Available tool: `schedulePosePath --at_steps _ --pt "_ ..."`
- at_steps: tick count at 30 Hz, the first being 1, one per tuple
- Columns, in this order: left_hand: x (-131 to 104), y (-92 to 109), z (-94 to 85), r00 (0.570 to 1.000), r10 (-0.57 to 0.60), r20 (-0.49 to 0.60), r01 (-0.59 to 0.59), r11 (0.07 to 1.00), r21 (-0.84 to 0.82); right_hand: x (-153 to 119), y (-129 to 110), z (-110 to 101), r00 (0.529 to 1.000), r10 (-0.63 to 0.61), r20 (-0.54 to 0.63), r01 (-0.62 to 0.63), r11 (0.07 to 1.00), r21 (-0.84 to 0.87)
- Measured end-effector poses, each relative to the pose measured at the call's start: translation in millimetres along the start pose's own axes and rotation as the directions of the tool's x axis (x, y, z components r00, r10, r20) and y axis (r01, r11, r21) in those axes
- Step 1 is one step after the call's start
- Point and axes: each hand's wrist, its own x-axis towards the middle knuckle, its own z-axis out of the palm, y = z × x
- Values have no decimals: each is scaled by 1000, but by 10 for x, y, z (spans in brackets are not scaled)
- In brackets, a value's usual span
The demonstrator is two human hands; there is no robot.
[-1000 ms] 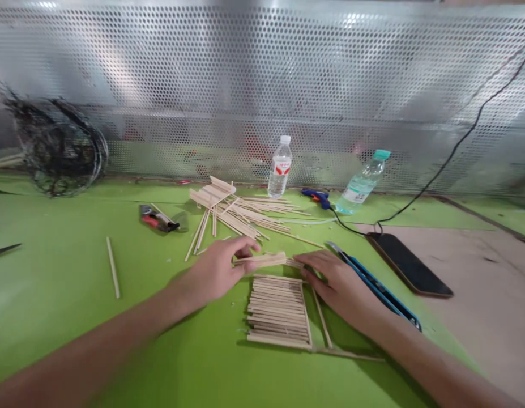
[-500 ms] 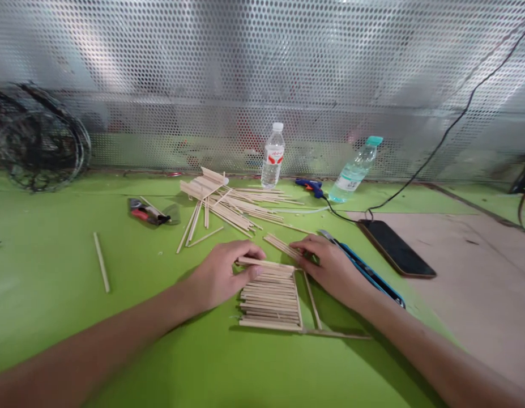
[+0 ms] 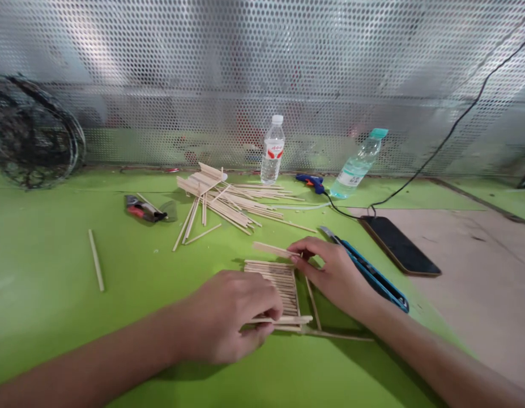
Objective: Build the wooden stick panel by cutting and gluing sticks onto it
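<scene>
Wooden sticks laid side by side form a flat panel point(image 3: 279, 283) on the green table point(image 3: 75, 317), near the middle. At its near edge the left hand point(image 3: 232, 314) lies curled over the panel's left part, fingers pinching a loose stick point(image 3: 287, 320) that runs along that edge. Just right of the panel, the right hand point(image 3: 330, 269) is loosely closed, its fingertips gripping one end of another stick point(image 3: 270, 249) held above the far edge. Right of that hand lie a blue utility knife point(image 3: 372, 277) and a dark phone point(image 3: 400, 245). A single stick point(image 3: 95, 259) lies well apart at the left. Farther off sit a stick pile point(image 3: 228, 204), a blue glue gun point(image 3: 311, 181) and two water bottles point(image 3: 273, 150) by the perforated metal wall point(image 3: 245, 56).
</scene>
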Motion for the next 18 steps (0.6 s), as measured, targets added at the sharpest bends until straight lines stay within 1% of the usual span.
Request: schedulePosePath --at_steps 2,4,9,12,18 --pt "19 1 -28 998 -41 48 41 999 3 -6 2 23 1000 -7 30 6 999 46" --pt "32 -2 -58 996 -45 71 46 999 -14 -6 10 39 999 -11 40 9 998 58" --pt "38 -29 -59 998 -27 56 33 994 -100 -9 13 45 999 -38 22 37 996 77" --pt "36 -40 -45 998 -45 42 51 988 -148 -13 -4 46 998 -63 25 61 995 77" --pt "37 -41 -52 996 -46 73 56 990 -132 -9 -30 61 997 -58 45 54 995 82"
